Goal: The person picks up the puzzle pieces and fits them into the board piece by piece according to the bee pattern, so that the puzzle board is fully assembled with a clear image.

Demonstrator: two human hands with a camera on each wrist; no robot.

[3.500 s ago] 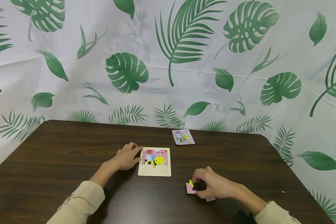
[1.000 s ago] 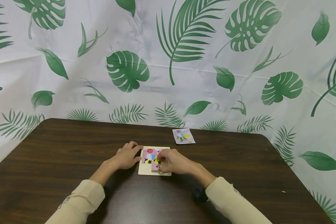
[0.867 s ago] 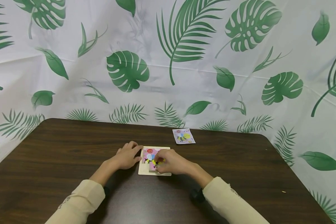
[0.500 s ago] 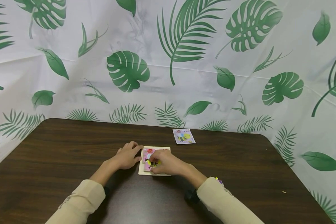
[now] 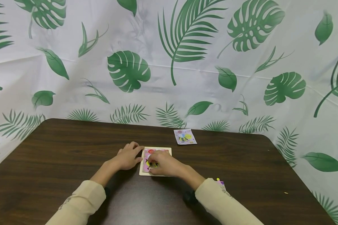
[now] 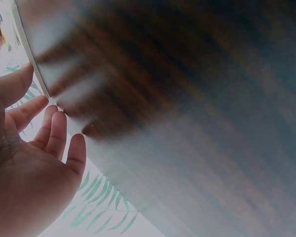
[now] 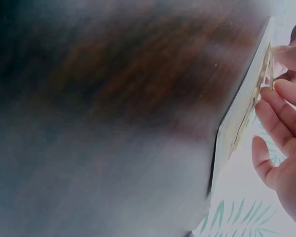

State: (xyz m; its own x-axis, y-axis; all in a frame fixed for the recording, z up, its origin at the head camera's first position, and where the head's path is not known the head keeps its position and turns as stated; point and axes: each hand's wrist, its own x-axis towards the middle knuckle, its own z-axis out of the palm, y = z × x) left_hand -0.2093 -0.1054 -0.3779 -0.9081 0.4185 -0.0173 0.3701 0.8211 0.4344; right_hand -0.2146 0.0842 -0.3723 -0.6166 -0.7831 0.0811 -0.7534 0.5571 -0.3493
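Observation:
A square wooden puzzle tray (image 5: 141, 172) lies mid-table, part of its bee picture hidden under my right hand. That right hand (image 5: 167, 165) pinches a pink puzzle piece (image 5: 145, 169) between thumb and fingers at the tray's lower left. In the right wrist view the piece (image 7: 271, 69) stands slightly tilted above the tray (image 7: 237, 116). My left hand (image 5: 126, 158) rests at the tray's left side, thumb and index finger touching its edge. The left wrist view shows the other fingers of this hand (image 6: 34, 163) relaxed beside the tray edge (image 6: 32, 61).
A printed bee picture card (image 5: 185, 137) lies behind the tray, toward the back edge of the dark wooden table (image 5: 73, 140). Another puzzle piece (image 5: 221, 183) shows beside my right sleeve (image 5: 219, 200). A leaf-patterned cloth (image 5: 197, 87) hangs behind the table.
My right hand picked up a piece from the table at right, brought it over the tray, then slid it left to the lower left corner. The left hand has stayed put.

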